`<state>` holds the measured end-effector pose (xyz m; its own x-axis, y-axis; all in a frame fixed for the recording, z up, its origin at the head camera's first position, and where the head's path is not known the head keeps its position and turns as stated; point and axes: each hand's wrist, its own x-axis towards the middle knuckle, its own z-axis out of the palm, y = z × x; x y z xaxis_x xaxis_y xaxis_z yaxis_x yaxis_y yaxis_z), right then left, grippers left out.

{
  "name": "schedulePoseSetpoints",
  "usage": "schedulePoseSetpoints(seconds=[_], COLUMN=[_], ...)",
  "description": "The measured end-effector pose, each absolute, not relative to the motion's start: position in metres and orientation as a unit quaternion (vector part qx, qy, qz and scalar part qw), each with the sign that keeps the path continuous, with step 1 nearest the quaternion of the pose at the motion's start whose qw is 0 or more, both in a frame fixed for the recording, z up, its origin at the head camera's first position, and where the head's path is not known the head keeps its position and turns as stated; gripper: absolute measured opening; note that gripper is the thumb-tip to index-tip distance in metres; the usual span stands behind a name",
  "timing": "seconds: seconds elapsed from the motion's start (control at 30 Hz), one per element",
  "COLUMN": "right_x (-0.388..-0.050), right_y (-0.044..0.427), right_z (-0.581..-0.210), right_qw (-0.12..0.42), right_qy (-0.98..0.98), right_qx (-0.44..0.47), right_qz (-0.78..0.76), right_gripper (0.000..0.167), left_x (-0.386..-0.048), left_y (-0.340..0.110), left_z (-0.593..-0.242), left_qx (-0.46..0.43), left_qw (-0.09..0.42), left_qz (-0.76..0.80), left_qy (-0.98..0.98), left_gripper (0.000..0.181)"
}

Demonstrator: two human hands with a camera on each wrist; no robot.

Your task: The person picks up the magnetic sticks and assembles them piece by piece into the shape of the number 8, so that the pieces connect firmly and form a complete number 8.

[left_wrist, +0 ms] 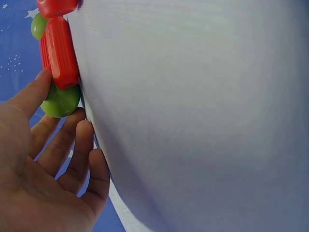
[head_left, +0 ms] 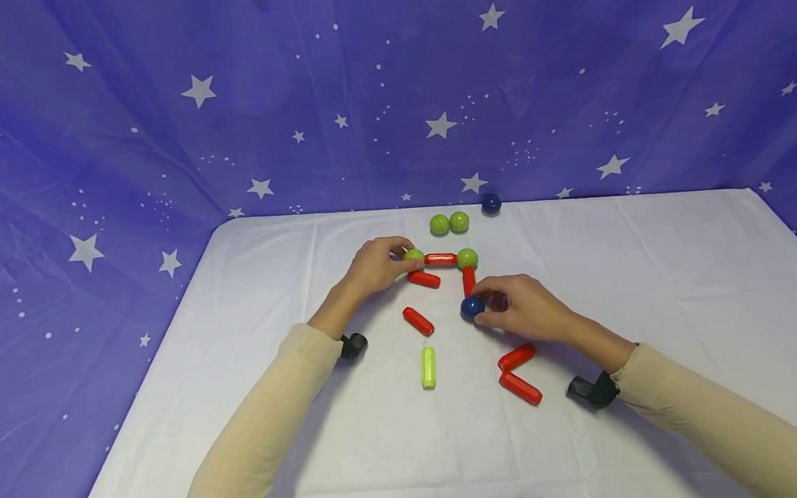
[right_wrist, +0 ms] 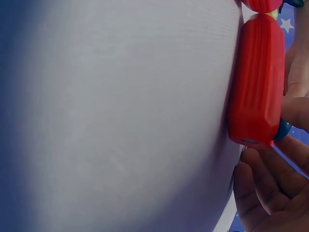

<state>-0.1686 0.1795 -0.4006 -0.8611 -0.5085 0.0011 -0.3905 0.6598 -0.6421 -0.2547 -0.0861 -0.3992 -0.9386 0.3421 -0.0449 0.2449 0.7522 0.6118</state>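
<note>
In the head view my left hand (head_left: pixel 377 266) pinches a green ball (head_left: pixel 414 256) between thumb and fingers. A red stick (head_left: pixel 441 259) joins that ball to a second green ball (head_left: pixel 467 258). From there another red stick (head_left: pixel 469 281) runs down to a blue ball (head_left: pixel 473 307), which my right hand (head_left: pixel 529 308) grips. Just below the left ball lies a red stick (head_left: pixel 424 279). The left wrist view shows my left hand (left_wrist: pixel 53 164) around the green ball (left_wrist: pixel 62 101). In the right wrist view, a red stick (right_wrist: pixel 257 79) partly hides the blue ball (right_wrist: pixel 283 129) by my right hand (right_wrist: pixel 277 186).
Two green balls (head_left: pixel 440 224) and a blue ball (head_left: pixel 490 204) sit at the table's back edge. A red stick (head_left: pixel 418 321) and a yellow-green stick (head_left: pixel 428 367) lie between the arms. Two more red sticks (head_left: pixel 521 388) are in front of the right hand.
</note>
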Motion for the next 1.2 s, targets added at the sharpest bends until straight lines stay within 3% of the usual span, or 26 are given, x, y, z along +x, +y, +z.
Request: schedulePoseSetpoints(seconds=[0.4, 0.63, 1.2], right_x=[-0.180, -0.195, -0.204], right_y=[0.181, 0.173, 0.165], right_z=[-0.390, -0.392, -0.399], right_qw=[0.021, 0.086, 0.113], right_qy=[0.915, 0.908, 0.896], right_qx=[-0.218, -0.218, -0.216], right_qz=[-0.340, -0.348, -0.370], right_gripper=[0.023, 0.030, 0.024], left_x=[-0.255, -0.256, -0.255], left_y=[-0.086, -0.087, -0.087], left_z=[-0.397, -0.399, -0.399], left_qx=[0.163, 0.162, 0.168], left_qw=[0.077, 0.073, 0.068], left_qz=[0.313, 0.312, 0.310], left_qy=[0.932, 0.933, 0.933], left_gripper=[0.042, 0.041, 0.042])
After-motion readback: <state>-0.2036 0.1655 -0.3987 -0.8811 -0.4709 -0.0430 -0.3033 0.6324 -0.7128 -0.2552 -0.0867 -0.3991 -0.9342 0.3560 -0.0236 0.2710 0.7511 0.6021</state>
